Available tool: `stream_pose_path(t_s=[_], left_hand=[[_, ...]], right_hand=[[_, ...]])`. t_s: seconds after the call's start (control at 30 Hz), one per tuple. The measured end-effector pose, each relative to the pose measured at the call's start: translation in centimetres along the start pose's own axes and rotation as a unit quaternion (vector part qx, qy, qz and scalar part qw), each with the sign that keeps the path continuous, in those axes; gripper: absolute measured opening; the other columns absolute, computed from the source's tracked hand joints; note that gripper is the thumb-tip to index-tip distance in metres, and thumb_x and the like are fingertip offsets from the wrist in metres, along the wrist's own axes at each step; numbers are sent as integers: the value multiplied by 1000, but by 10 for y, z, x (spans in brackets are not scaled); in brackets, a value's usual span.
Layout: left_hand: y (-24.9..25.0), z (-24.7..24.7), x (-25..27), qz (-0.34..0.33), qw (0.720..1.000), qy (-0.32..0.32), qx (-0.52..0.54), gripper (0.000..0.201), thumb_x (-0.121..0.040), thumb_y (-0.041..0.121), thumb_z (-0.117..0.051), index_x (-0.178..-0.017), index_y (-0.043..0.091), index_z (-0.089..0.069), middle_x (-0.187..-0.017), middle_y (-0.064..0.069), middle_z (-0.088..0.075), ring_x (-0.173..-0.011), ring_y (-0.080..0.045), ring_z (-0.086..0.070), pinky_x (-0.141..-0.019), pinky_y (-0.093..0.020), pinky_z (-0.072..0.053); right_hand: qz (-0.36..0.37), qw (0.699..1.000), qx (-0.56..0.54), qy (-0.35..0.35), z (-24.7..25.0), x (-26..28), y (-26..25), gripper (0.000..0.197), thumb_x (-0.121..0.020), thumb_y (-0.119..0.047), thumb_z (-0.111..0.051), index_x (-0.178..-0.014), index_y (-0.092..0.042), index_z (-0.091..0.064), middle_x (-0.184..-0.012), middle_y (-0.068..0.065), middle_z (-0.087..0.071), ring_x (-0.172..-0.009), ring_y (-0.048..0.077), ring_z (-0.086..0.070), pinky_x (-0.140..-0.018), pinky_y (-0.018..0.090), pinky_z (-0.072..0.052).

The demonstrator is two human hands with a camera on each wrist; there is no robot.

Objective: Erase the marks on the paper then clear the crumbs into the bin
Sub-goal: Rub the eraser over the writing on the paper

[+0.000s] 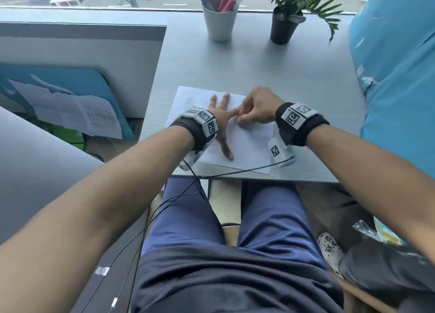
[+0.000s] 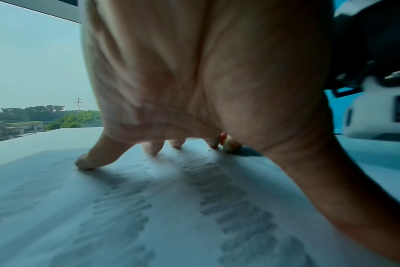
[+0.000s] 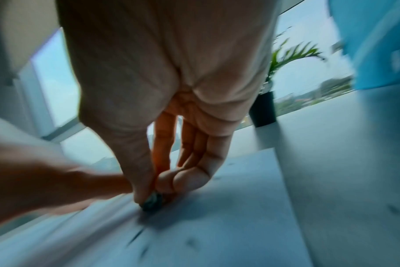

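left hand: my left hand [image 1: 220, 122] lies flat on the white sheet of paper [image 1: 249, 145], fingers spread and straight, pinning it to the grey desk [image 1: 294, 82].
right hand: my right hand [image 1: 255, 108] pinches a small dark, smudged eraser [image 3: 152, 203] between thumb and fingertips, its tip pressed on the sheet just beside my left index finger.
head view only: the paper sits at the desk's near edge, a few short dark marks [image 1: 250, 129] just nearer me than the pinch; a white cup of pens [image 1: 220, 21] and a black potted plant [image 1: 283, 25] stand by the far edge.
left wrist view only: rows of grey pencil scribble [image 2: 235, 198] under my palm, running toward the fingertips.
right wrist view only: the eraser itself, hidden from the head camera by my fingers; picture blurred.
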State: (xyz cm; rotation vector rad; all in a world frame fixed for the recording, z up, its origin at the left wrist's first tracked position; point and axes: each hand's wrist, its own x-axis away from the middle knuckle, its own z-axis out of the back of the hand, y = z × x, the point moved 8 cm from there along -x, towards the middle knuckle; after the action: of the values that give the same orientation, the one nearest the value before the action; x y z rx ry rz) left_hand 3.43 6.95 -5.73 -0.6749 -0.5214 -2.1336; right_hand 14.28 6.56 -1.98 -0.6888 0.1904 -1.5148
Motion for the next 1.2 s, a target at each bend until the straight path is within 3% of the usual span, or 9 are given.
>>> stream_pose_path(t_s=[0.13,0.23,0.3,0.4,0.5,0.73,0.93,1.07,1.2], left_hand=[[-2,0,-2,1,1000,3,3,159,-32,63,-92,-149,50,15,-157,-3,34,-142,-38,30,-106,-75,-12],[-2,-2,-3,5,1000,-5,-18,162,-31,65,-90,-148,48,20,-155,-1,37,-142,-38,31,-102,-78,-11],[-2,-2,-2,4,1000,-6,-21,162,-32,65,-90,-148,48,21,-155,-1,38,-142,-38,31,-102,-77,-10],[0,-1,1,0,1000,-2,-18,159,-34,61,-92,-149,48,17,-156,-1,35,-142,-37,30,-103,-77,-10],[0,0,3,0,1000,-2,-11,158,-33,60,-93,-148,52,15,-157,0,34,-143,-36,30,-103,-77,-10],[-1,-1,1,6,999,-13,-31,162,-32,64,-91,-146,49,22,-154,2,39,-142,-35,31,-101,-79,-6],[1,0,5,4,1000,-10,-24,158,-36,59,-93,-148,50,18,-156,1,35,-143,-35,30,-104,-76,-9],[1,0,4,0,999,-4,-34,160,-34,61,-92,-148,48,19,-156,0,36,-143,-36,30,-103,-77,-8],[1,-1,5,-7,999,-8,-33,159,-35,60,-93,-148,48,18,-156,1,36,-143,-35,30,-103,-77,-7]], right_hand=[[-16,998,-2,61,4,2,2,8,-72,-18,-80,-76,-12,-76,-70,-2,-68,-60,6,-57,-51,12,-38],[18,999,9,-26,-29,30,-15,6,-73,-18,-80,-74,-13,-76,-67,-15,-60,-60,4,-56,-51,13,-42],[36,997,19,-66,-34,35,-19,7,-73,-21,-81,-75,-16,-77,-67,-14,-62,-62,2,-56,-56,16,-46],[2,1000,11,2,-6,11,-2,11,-72,-21,-82,-76,-13,-77,-64,-9,-63,-59,0,-54,-53,10,-39],[-25,996,14,88,19,-4,13,12,-72,-21,-80,-77,-11,-77,-69,1,-67,-63,8,-57,-52,9,-35],[35,997,24,-69,-29,30,-12,6,-70,-22,-83,-71,-19,-77,-64,-14,-65,-62,4,-59,-56,18,-47],[-2,999,14,50,17,-3,12,9,-71,-21,-81,-76,-16,-77,-63,-4,-65,-55,-1,-52,-54,14,-36],[15,1000,8,-17,-17,23,-1,5,-71,-19,-80,-71,-15,-77,-63,-6,-67,-56,4,-57,-53,21,-45],[33,998,18,-44,-19,23,-3,8,-70,-24,-82,-72,-18,-77,-66,-6,-69,-59,4,-59,-54,16,-44]])
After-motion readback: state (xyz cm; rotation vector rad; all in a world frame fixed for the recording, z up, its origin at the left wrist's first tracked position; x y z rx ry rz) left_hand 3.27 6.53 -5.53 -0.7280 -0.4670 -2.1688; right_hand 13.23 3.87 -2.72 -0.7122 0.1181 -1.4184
